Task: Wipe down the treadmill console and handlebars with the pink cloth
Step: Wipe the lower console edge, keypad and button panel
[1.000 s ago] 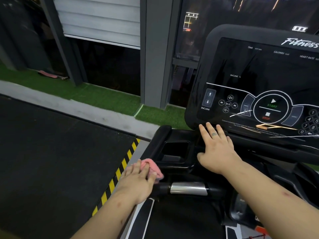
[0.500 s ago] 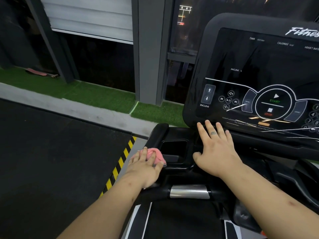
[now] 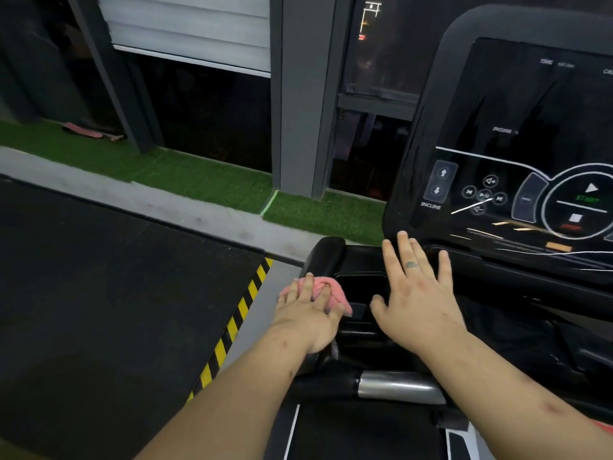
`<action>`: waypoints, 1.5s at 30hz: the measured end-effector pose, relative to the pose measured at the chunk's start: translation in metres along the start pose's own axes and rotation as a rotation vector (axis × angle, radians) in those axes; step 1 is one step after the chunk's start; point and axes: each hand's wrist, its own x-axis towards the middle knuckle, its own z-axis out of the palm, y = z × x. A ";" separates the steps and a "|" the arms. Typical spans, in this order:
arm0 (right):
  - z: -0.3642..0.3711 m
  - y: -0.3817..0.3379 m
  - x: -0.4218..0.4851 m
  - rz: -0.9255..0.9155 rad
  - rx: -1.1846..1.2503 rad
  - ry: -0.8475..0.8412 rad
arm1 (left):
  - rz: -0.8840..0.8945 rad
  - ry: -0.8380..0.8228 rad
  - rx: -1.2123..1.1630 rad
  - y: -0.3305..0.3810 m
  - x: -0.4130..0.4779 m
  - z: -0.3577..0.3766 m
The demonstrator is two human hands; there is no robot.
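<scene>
Through the head camera, my left grip [image 3: 308,310] lay on the pink cloth [image 3: 326,285], fingers bent over the bunched fabric and pressing it down, with folds of it poking up between them. The cloth sat on the black left edge of the treadmill console [image 3: 414,161], just beside the recessed tray [image 3: 361,287] and at the foot of the black handlebar [image 3: 323,257] that curved away forward.

My right grip [image 3: 418,300] held nothing. It was flat and spread wide, palm down over the ledge below the screen [image 3: 530,144], fingertips reaching toward the screen's lower left corner. The two grips were near each other but apart, with the tray between them. A silver handlebar section [image 3: 398,388] ran crosswise below my wrists.

To the left lay a dark floor mat [image 3: 99,293] edged with yellow-and-black striping [image 3: 238,317], then a grey strip and green turf [image 3: 199,180]. A grey pillar [image 3: 298,94] and a pale shutter [image 3: 189,24] stood behind.
</scene>
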 end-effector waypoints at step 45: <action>0.003 0.006 0.001 -0.012 0.044 0.028 | 0.036 0.046 -0.014 -0.003 0.007 0.005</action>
